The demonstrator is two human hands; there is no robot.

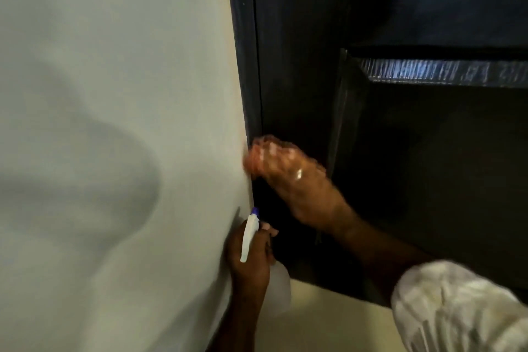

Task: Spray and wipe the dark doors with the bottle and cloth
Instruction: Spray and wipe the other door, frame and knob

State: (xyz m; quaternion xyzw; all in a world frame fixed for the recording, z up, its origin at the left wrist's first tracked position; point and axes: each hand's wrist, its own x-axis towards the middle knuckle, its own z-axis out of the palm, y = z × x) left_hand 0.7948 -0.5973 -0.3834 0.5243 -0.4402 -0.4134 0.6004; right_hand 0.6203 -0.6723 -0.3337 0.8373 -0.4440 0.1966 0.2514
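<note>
White plastic, the trigger head of the bottle [249, 237], sat in the grip of the left hand [250, 258], whose fingers curled round the neck below it; a blue nozzle tip pointed up toward the door edge, and the pale, see-through body of the bottle hung under the hand. Just above, the right hand [297, 180] was blurred, with its fingers laid forward against the dark door [294, 66] right at the seam where it met the wall [114, 94]. I could not tell whether that hand was grasping anything or lying released, and no cloth could be made out under it. A ring showed on one finger. A light, bunched sleeve [457, 308] covered the right forearm at the lower right. The wall was pale and carried a broad soft shadow at left. Further right, the door had a recessed panel with a shiny ribbed strip [443, 73] across it. Pale floor [328, 323] lay below the door.
</note>
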